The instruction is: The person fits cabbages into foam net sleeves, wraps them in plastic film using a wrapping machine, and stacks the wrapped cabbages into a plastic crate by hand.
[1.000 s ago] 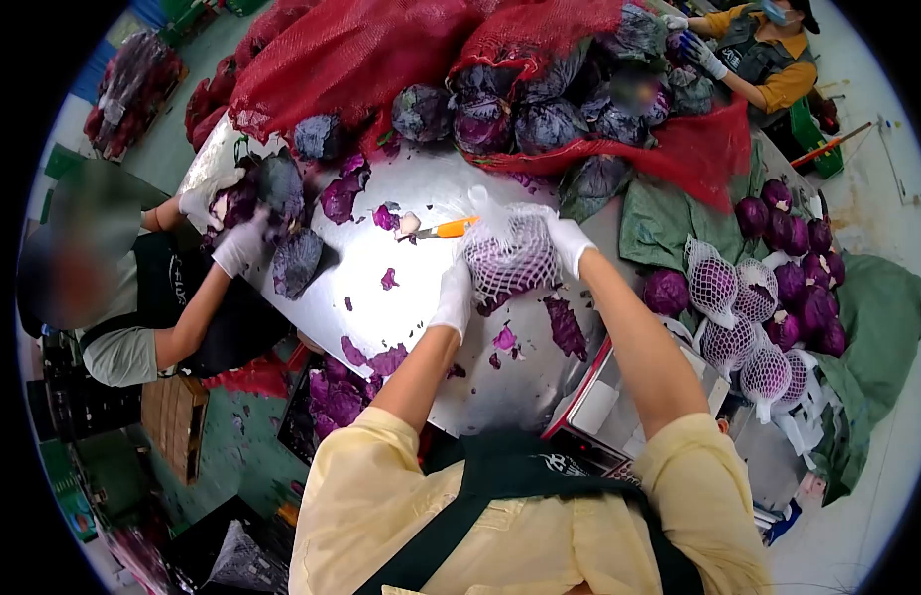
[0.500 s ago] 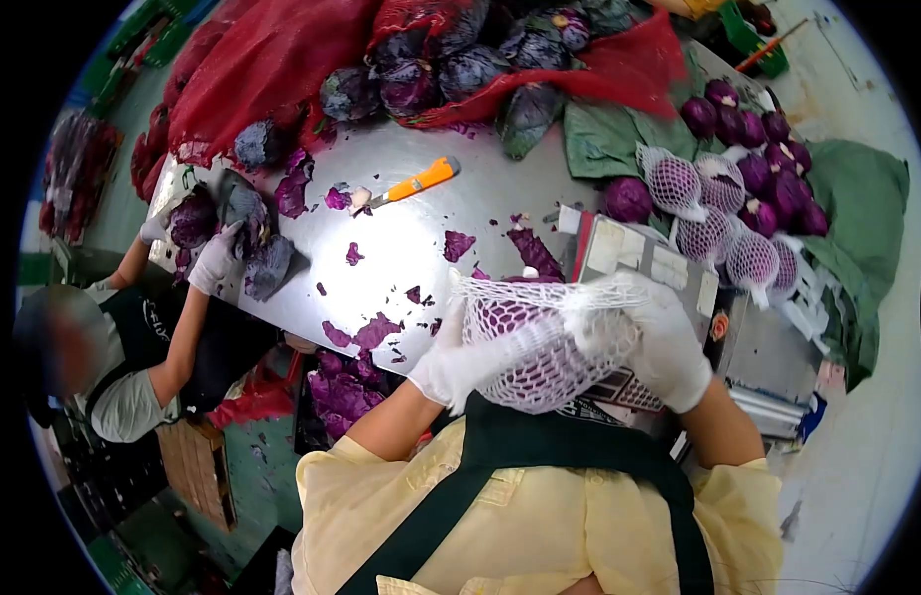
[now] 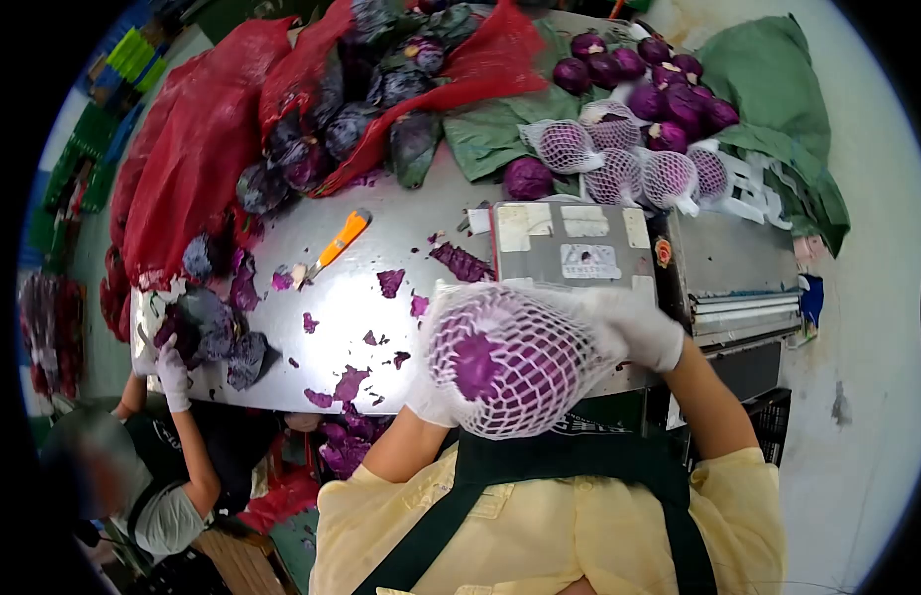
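Observation:
A red cabbage (image 3: 475, 362) sits inside a white foam net (image 3: 545, 372) in front of my chest. My left hand (image 3: 429, 395), in a white glove, supports the cabbage from the left; most of its fingers are hidden behind it. On the other side, my gloved right hand (image 3: 639, 332) is closed on the gathered end of the net. Just beyond lies a grey box-shaped device with stickers (image 3: 540, 238). Several netted cabbages (image 3: 669, 178) rest past it, with bare trimmed cabbages (image 3: 669, 99) behind them and a single cabbage (image 3: 528, 178) nearby.
An orange-handled knife (image 3: 344, 236) lies on the metal table (image 3: 292, 337) among purple leaf scraps (image 3: 351, 382). Red mesh sacks (image 3: 198, 149) with untrimmed cabbages (image 3: 351, 129) stand at the back left. A co-worker's gloved hand (image 3: 173, 375) holds a cabbage at the left. Green sacking (image 3: 778, 89) lies far right.
My view has swung to the right. The cabbage in its net has turned, showing more of its purple surface toward me. My right hand stays on the net's end.

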The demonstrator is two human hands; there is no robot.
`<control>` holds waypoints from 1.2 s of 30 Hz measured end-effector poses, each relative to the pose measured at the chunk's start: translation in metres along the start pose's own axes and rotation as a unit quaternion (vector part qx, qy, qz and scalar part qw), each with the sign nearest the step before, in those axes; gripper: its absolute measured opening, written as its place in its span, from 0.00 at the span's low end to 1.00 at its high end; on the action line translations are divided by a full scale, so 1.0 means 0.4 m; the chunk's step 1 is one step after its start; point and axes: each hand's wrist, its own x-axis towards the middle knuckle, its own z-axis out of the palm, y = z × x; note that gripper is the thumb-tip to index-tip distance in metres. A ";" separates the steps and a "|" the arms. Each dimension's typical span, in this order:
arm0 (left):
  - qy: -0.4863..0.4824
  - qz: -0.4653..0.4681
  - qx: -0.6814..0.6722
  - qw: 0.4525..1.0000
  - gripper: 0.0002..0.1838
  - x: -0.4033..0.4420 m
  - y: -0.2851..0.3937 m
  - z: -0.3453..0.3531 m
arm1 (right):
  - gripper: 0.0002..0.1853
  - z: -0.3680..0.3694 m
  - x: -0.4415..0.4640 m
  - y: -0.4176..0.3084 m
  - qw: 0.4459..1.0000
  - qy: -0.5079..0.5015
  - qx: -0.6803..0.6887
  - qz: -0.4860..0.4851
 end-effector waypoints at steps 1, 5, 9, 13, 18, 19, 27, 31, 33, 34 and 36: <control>0.029 0.046 0.075 0.996 0.28 -0.011 -0.001 0.000 | 0.24 0.004 -0.027 0.018 0.997 0.041 -0.058 -0.009; -0.058 0.078 -0.086 0.992 0.30 -0.021 -0.028 0.117 | 0.26 0.018 -0.142 0.019 0.986 0.167 -0.020 -0.017; -0.050 0.168 0.222 0.959 0.26 -0.039 -0.181 0.325 | 0.28 -0.011 -0.219 0.048 0.924 0.084 0.353 -0.118; -0.124 0.063 0.407 0.903 0.22 -0.030 -0.332 0.437 | 0.43 -0.150 -0.390 0.174 0.919 0.157 0.138 -0.335; -0.057 0.344 0.287 0.892 0.20 0.073 -0.594 0.495 | 0.47 -0.321 -0.662 0.196 0.876 0.239 0.027 -0.419; -0.022 0.328 0.291 0.898 0.27 0.090 -0.679 0.510 | 0.47 -0.358 -0.699 0.205 0.858 0.264 -0.014 -0.441; 0.107 0.214 0.220 0.946 0.31 0.213 -1.080 0.536 | 0.38 -0.479 -0.845 0.240 0.852 0.239 0.019 -0.465; 0.067 0.028 0.137 0.988 0.24 0.349 -1.023 0.564 | 0.28 -0.628 -0.833 0.177 0.919 0.186 0.146 -0.314; 0.041 -0.030 0.143 0.988 0.22 0.432 -0.993 0.591 | 0.27 -0.747 -0.766 0.174 0.910 0.226 0.170 -0.304; 0.072 -0.078 0.146 0.984 0.19 0.452 -0.977 0.645 | 0.28 -0.743 -0.773 0.115 0.904 0.261 0.119 -0.316; 0.063 -0.068 0.181 0.979 0.17 0.625 -0.965 0.562 | 0.31 -0.778 -0.749 0.045 0.885 0.297 0.013 -0.358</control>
